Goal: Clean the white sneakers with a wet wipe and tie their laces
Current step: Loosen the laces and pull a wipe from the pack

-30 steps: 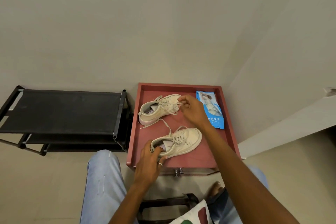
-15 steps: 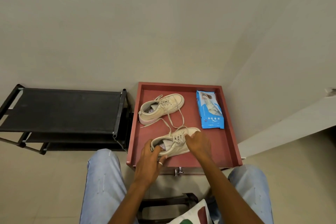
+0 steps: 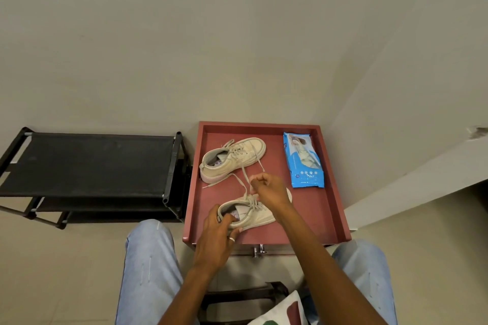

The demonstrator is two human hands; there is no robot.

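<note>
Sneakers (image 3: 232, 158) lay untied on the desk (image 3: 330, 206). Left hand (image 3: 215, 240) gripped the near sneaker (image 3: 260, 216) by its heel; right hand (image 3: 269, 188) pinched a lace (image 3: 245, 179). Wipes (image 3: 303, 161), right of the hands, lay untouched: cleaning and tying seemingly remained.

A plain cream wall (image 3: 184, 34) meets a second wall (image 3: 396, 82) in a corner at the right. Against it stands a black shoe rack (image 3: 87, 163), 2 fabric shelves showing. Just beside it is a dark red tabletop (image 3: 313, 208) with a raised rim. The pale floor (image 3: 52, 272) lies below in soft, even light.
</note>
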